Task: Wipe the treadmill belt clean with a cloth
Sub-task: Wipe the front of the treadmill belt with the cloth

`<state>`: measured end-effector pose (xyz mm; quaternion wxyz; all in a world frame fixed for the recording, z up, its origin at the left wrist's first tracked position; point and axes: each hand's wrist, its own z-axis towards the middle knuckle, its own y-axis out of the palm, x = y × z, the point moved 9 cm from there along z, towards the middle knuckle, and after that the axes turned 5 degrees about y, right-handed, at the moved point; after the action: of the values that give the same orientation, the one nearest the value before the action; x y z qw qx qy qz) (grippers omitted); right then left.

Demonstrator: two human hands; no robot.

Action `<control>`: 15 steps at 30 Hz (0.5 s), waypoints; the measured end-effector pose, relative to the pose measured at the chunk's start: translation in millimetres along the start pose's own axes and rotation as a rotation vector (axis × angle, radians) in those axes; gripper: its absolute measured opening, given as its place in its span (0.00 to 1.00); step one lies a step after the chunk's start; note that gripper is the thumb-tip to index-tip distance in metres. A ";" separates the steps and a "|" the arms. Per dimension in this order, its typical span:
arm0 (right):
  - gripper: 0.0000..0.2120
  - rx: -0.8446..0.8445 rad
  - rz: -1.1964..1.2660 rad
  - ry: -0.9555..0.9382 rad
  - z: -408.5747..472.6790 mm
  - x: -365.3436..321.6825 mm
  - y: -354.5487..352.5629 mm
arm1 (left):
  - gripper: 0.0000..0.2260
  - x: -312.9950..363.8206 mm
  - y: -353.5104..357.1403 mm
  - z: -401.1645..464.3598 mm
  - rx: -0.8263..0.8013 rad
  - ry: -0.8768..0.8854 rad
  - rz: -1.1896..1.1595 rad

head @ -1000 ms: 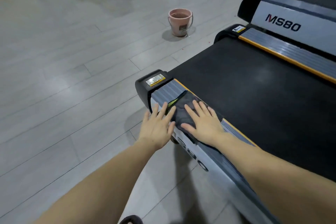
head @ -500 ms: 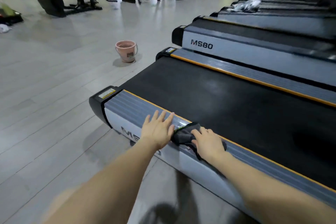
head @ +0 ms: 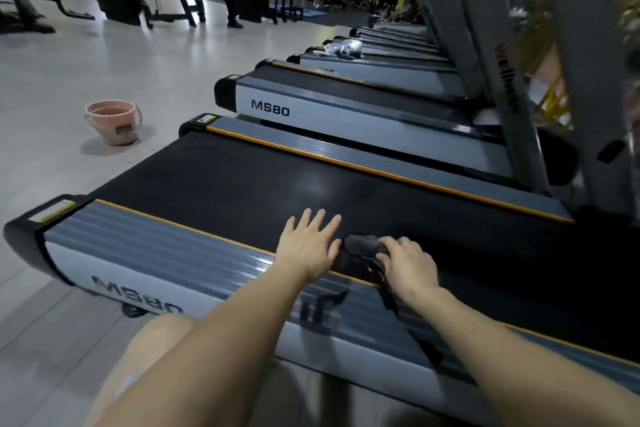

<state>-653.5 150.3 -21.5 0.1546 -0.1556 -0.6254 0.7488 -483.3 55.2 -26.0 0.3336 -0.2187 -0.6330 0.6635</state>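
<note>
Right hand [head: 407,265]: fingers curled over a dark grey cloth [head: 363,248], gripping it at the near edge of the treadmill belt [head: 242,180]. The cloth is bunched; it lies partly on the black belt and partly over the orange trim line, with a dark strip of it trailing back across the grey ribbed side rail [head: 156,243] beneath the wrist.

Left hand [head: 308,244]: fingers straight and spread wide, holding nothing. It lies flat, palm down, across the boundary between side rail and belt, fingertips over the belt, thumb side touching or just beside the cloth.

Both forearms reach in from the near side; a bare knee [head: 156,350] shows below the left forearm.

The belt surface is black with a dull sheen towards the middle. The near rail's side panel carries "MS80" lettering.

Surroundings: a pink bucket [head: 112,121] stands on the pale floor [head: 86,62], well apart beyond the treadmill's rear end. Further treadmills [head: 346,114] stand in a row behind.
</note>
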 end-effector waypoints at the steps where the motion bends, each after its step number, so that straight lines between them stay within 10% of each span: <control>1: 0.15 0.015 -0.010 0.012 0.4 15.2 -11.8 | 0.26 14.3 -6.7 8.9 0.022 0.010 -0.002; 15: 0.14 0.197 0.036 0.290 -78.5 209.4 -105.5 | 0.26 208.2 -40.5 26.6 0.103 0.210 -0.030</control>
<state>-805.4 327.2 60.7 0.2444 -0.2574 -0.5173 0.7787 -637.4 185.6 44.2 0.4187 -0.2600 -0.5631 0.6634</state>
